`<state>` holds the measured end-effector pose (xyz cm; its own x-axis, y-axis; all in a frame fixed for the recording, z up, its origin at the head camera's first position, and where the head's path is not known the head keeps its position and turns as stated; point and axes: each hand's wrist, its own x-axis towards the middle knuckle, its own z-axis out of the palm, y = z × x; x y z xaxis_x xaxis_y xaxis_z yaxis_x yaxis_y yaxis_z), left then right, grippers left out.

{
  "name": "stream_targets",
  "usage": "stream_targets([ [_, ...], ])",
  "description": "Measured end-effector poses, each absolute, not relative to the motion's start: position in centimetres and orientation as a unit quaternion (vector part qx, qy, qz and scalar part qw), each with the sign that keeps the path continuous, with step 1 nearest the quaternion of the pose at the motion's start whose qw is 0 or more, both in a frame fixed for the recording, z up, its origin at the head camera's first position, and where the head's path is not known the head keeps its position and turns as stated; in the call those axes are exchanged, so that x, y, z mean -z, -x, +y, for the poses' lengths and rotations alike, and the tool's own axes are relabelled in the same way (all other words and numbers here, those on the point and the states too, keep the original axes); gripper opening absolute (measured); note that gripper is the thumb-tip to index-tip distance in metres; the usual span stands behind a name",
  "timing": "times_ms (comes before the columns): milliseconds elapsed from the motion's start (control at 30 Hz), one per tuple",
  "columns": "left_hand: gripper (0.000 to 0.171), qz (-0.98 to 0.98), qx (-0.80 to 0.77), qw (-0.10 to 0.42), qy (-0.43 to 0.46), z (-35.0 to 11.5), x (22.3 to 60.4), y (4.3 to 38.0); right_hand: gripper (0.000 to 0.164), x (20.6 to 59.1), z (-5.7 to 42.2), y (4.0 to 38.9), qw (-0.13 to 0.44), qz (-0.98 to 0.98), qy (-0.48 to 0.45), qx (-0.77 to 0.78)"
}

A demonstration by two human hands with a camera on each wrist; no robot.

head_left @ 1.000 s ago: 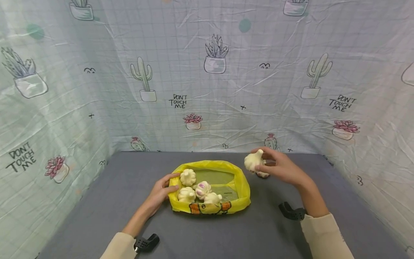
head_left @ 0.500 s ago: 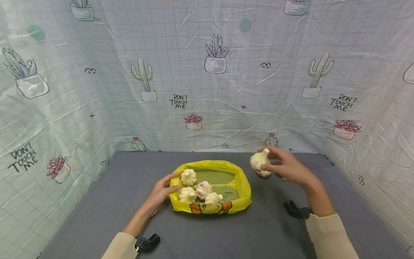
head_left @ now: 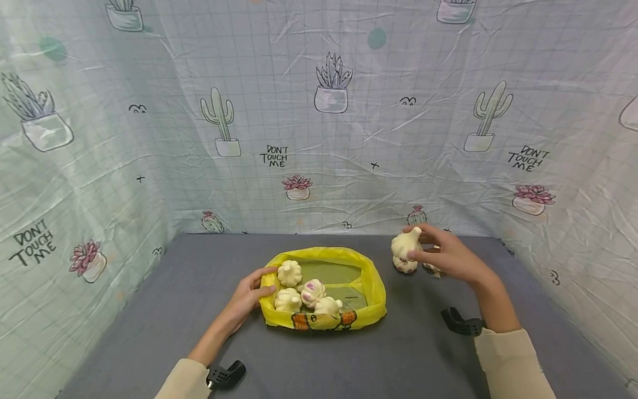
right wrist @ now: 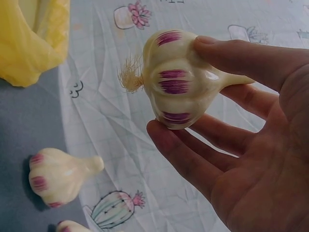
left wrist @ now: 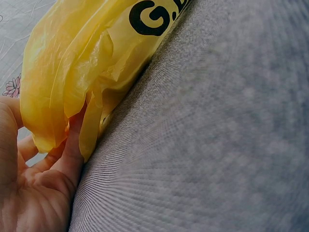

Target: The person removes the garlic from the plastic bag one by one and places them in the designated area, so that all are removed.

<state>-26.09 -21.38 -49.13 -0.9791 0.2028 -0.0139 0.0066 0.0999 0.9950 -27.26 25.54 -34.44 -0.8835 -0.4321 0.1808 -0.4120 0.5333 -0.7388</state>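
Thumb and fingertips of my right hand (head_left: pixel 445 256) pinch a cream garlic bulb (head_left: pixel 406 244), its stem pointing up, above the table's back right. The right wrist view shows purple streaks and a tuft of roots on this garlic bulb (right wrist: pixel 176 82). My left hand (head_left: pixel 245 295) grips the left side of a yellow plastic bag (head_left: pixel 376 285), whose mouth is spread wide. Seen from the left wrist, the fingers (left wrist: pixel 72 150) lie against the bag's folds (left wrist: pixel 72 92). Several garlic bulbs lie at the left inside the bag, one (head_left: pixel 313 292) streaked purple.
Behind the held bulb, one garlic bulb (head_left: pixel 405 267) rests on the grey table (head_left: pixel 319 366). Another bulb (head_left: pixel 432 269) is partly hidden by the right hand. A curtain (head_left: pixel 329 138) printed with cacti encloses the table's back and sides.
My right hand has moved a little to the right, away from the bag, carrying the garlic bulb. The left hand and the bag stay in place.
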Motion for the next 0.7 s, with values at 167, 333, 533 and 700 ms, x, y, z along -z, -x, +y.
stream_targets([
  [167, 0.055, 0.735, -0.669, 0.079, -0.071, -21.41, 49.38, 26.21, 0.049, 34.43, 26.03, 27.20, 0.005, 0.876, 0.243, 0.416],
  [333, 0.056, 0.735, -0.670, 0.081, -0.074, -21.46, 49.63, 26.27, 0.049, 34.50, 26.31, 27.11, 0.003, 0.878, 0.236, 0.416],
  [533, 0.056, 0.733, -0.673, 0.077, -0.070, -21.66, 49.64, 26.29, 0.049, 34.45, 26.20, 27.35, 0.005, 0.874, 0.241, 0.422],
  [700, 0.056, 0.734, -0.671, 0.080, -0.070, -21.71, 49.58, 26.38, 0.046, 34.34, 26.14, 27.38, -0.001, 0.873, 0.250, 0.418],
])
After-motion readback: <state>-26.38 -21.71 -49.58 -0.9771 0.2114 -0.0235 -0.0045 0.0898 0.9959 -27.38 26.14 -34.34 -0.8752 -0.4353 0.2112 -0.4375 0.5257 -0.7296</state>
